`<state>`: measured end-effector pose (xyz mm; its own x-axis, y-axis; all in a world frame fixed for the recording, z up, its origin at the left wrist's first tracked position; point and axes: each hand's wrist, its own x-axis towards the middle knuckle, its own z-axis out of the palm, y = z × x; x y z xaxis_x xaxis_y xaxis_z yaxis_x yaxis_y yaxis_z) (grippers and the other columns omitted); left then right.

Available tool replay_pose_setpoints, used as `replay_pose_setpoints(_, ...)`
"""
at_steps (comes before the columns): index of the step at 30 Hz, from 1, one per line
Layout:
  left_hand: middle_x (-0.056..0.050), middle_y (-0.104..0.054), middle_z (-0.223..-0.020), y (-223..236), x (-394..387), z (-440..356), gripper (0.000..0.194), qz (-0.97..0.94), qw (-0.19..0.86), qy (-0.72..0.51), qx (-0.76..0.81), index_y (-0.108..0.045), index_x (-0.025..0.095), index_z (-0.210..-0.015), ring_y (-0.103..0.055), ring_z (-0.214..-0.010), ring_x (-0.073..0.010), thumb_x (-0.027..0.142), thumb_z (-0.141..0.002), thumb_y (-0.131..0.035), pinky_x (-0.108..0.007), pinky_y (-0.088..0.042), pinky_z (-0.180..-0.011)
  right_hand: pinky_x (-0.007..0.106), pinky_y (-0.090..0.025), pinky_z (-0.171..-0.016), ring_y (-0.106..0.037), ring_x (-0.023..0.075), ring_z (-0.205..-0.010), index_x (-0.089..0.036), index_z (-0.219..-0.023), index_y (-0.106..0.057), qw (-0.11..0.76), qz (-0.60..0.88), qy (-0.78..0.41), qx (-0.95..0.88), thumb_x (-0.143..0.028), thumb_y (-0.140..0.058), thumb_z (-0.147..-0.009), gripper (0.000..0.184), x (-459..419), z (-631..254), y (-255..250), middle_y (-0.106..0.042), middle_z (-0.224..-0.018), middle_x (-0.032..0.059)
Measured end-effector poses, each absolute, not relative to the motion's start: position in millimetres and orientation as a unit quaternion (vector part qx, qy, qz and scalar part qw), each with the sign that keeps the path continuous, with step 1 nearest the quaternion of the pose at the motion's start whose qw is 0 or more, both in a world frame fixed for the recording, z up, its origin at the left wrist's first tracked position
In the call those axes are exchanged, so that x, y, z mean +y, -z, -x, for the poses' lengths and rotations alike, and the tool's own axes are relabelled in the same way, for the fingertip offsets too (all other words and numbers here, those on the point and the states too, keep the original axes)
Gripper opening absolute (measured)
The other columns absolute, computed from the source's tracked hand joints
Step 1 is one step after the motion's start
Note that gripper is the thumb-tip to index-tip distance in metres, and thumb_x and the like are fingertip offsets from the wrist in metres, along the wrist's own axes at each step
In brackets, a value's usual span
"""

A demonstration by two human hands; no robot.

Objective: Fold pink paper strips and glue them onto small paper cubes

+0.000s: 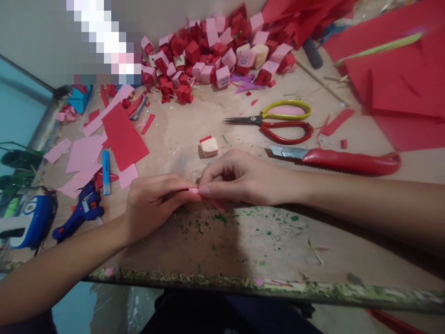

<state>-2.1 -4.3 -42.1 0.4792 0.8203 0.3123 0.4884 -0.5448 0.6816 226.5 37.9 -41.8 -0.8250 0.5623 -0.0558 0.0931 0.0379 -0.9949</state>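
My left hand (156, 199) and my right hand (243, 178) meet over the middle of the table. Between their fingertips is a small pink paper piece (193, 190), pinched from both sides. Most of it is hidden by the fingers, so its full shape cannot be made out. Just beyond my right hand sits a small cream block (209, 147) with a bit of red along its back edge. A red-handled utility knife (344, 160), its blade out, lies past my right forearm. Scissors (278, 121) with one yellow and one red handle rest behind the knife.
Many small red and pink paper cubes (208, 60) are heaped at the back. Red sheets (399, 93) cover the right rear. At left lie a red paper strip (125, 137), pink scraps (83, 153), a blue pen (106, 172) and a blue glue gun (81, 213).
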Motion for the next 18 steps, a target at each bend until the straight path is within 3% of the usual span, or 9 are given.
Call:
replay_pose_setpoints(6, 0.004, -0.082, -0.084, 46.0, -7.5, 9.0, 0.009, -0.847, 0.247, -0.268, 0.387, -0.08, 0.029, -0.094, -0.074, -0.069, -0.0107, 0.026, -0.096, -0.072, -0.018, -0.056, -0.066, 0.018, -0.036, -0.048, -0.054, 0.0061, -0.052, -0.01, -0.08, -0.074, 0.154, 0.236, -0.621, -0.731, -0.025, -0.061, -0.099, 0.028, 38.9, -226.1, 43.9, -0.066, -0.064, 0.0002)
replay_pose_setpoints(10, 0.0, -0.082, -0.086, 46.0, -10.0, 8.8, 0.018, -0.87, 0.189, -0.28, 0.361, -0.079, 0.022, -0.093, -0.077, -0.074, -0.0119, 0.031, -0.101, -0.066, -0.018, -0.059, -0.073, 0.02, -0.033, -0.049, -0.052, 0.0063, -0.051, -0.011, -0.081, -0.075, 0.144, 0.238, -0.602, -0.748, -0.03, -0.062, -0.099, 0.029, 39.8, -225.3, 45.5, -0.067, -0.065, 0.0004)
replay_pose_setpoints(18, 0.003, -0.081, -0.082, 44.0, -5.8, 7.6, 0.004, -0.842, 0.191, -0.36, 0.354, -0.079, 0.024, -0.096, -0.074, -0.065, -0.0103, 0.025, -0.093, -0.076, -0.018, -0.059, -0.059, 0.023, -0.034, -0.053, -0.049, 0.0077, -0.053, -0.012, -0.078, -0.073, 0.179, 0.261, -0.584, -0.748, -0.047, -0.065, -0.099, 0.041, 38.7, -221.6, 49.2, -0.06, -0.062, -0.002)
